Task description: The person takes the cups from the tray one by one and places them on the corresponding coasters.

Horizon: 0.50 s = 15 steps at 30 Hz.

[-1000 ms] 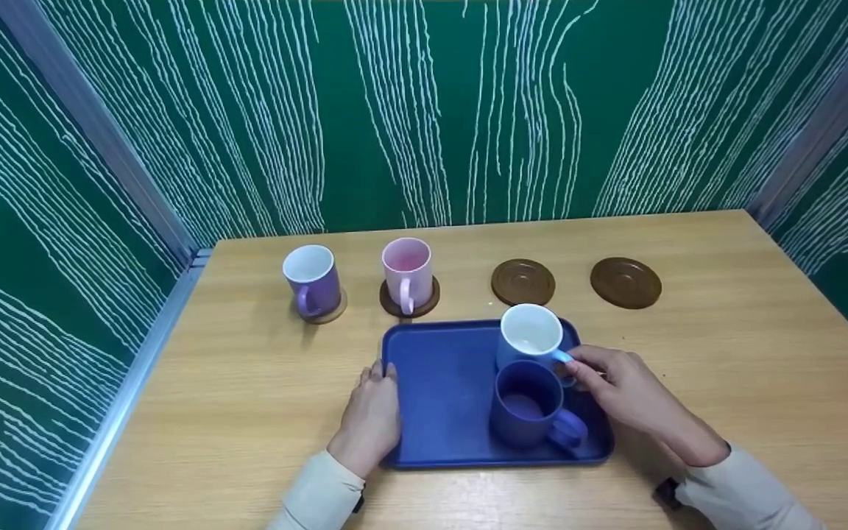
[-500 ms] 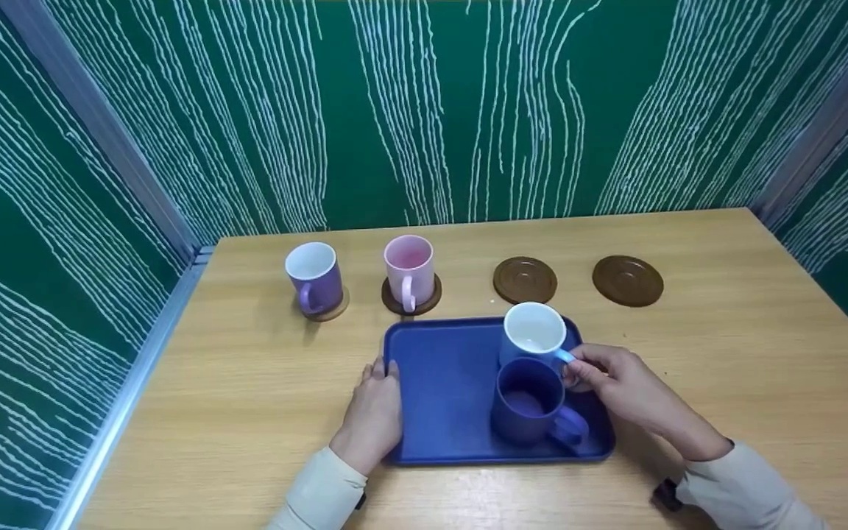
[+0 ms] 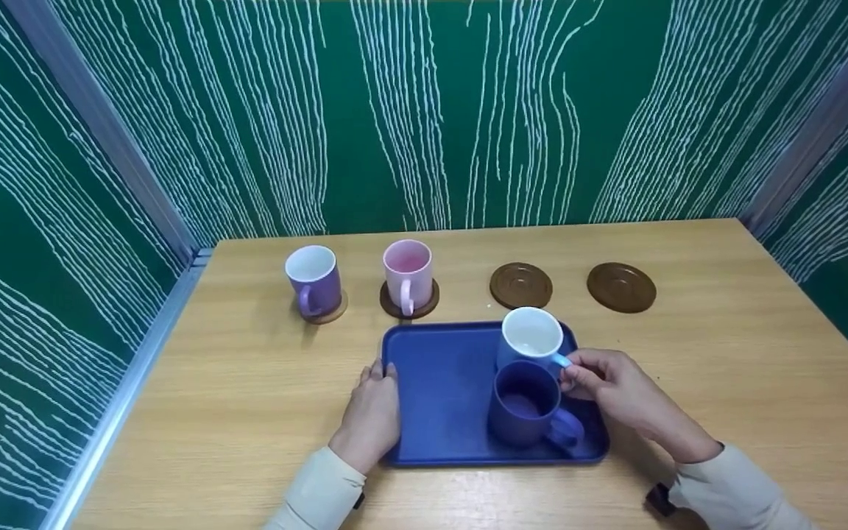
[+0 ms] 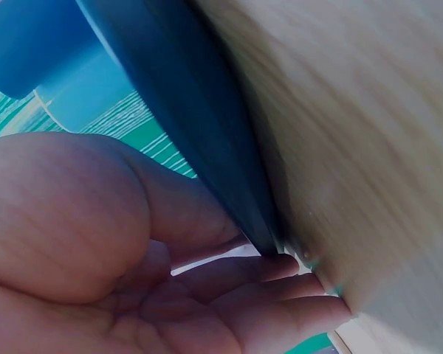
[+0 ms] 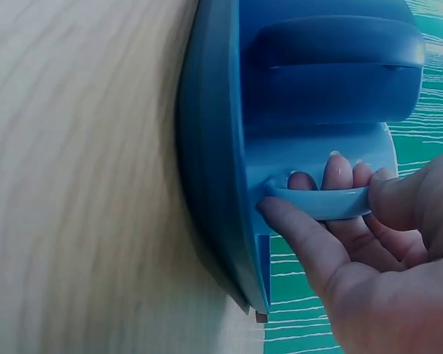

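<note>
Here the light blue mug (image 3: 531, 337) stands at the upper right of the blue tray (image 3: 439, 390), its handle pinched by the right hand (image 3: 612, 383). Just below sits a dark blue mug (image 3: 525, 405). The left hand (image 3: 374, 412) rests flat, fingers straight, against the tray's left rim.
</note>
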### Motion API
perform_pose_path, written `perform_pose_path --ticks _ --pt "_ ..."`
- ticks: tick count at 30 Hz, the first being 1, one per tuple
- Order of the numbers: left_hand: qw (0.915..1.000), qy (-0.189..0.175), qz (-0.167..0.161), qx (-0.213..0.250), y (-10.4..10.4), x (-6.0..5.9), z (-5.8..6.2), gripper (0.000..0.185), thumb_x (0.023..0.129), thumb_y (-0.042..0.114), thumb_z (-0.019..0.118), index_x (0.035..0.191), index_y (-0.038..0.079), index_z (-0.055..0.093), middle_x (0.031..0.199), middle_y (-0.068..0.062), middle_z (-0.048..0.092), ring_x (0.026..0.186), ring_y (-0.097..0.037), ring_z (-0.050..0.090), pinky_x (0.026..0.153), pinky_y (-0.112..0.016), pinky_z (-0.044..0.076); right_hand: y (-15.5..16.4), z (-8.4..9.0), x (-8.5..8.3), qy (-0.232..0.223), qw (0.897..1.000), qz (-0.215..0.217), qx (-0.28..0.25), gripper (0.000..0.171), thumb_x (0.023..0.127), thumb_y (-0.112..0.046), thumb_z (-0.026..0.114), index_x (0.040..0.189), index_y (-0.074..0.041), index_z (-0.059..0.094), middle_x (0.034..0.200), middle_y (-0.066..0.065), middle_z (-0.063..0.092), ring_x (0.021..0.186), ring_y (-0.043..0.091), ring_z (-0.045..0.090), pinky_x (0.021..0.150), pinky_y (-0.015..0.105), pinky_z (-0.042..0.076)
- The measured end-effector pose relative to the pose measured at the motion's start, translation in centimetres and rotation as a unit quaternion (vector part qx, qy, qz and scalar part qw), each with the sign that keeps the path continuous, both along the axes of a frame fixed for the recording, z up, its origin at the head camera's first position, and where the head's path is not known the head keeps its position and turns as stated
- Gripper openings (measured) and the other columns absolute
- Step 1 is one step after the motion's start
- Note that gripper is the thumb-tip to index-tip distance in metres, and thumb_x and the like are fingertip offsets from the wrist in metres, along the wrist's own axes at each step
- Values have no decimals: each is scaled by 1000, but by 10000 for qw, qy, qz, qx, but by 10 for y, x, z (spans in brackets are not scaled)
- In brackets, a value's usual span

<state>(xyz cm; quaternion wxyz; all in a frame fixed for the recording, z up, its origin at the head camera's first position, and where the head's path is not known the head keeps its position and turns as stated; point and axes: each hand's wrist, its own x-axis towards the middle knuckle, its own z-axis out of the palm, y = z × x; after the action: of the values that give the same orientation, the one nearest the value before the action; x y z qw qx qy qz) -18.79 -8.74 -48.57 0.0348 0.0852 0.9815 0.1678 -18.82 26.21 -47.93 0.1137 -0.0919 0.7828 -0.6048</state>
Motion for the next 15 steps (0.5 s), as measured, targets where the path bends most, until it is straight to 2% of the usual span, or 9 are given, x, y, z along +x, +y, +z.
perform_pose_path --ticks 7,11,15 --pt "9999 135 -83 39 1 -1 -2 48 95 -14 51 143 -15 51 147 -37 48 137 -51 48 108 -54 48 -1 4 2 121 9995 -275 109 20 106 -3 54 103 14 64 90 11 67 89 17 70 88 33 60" --pt "9998 178 -87 62 0 -1 -2 49 93 -14 54 142 -16 51 147 -37 48 136 -52 49 105 -54 50 -2 13 0 242 9977 -560 305 21 106 -5 55 107 13 65 92 14 69 91 22 71 87 34 61" --pt "9998 153 -44 103 0 0 -2 50 93 -13 56 143 -16 51 148 -38 46 136 -53 48 104 -57 50 -1 25 -2 315 9949 -813 508 25 107 -11 55 113 11 65 97 15 69 95 21 70 90 34 60"
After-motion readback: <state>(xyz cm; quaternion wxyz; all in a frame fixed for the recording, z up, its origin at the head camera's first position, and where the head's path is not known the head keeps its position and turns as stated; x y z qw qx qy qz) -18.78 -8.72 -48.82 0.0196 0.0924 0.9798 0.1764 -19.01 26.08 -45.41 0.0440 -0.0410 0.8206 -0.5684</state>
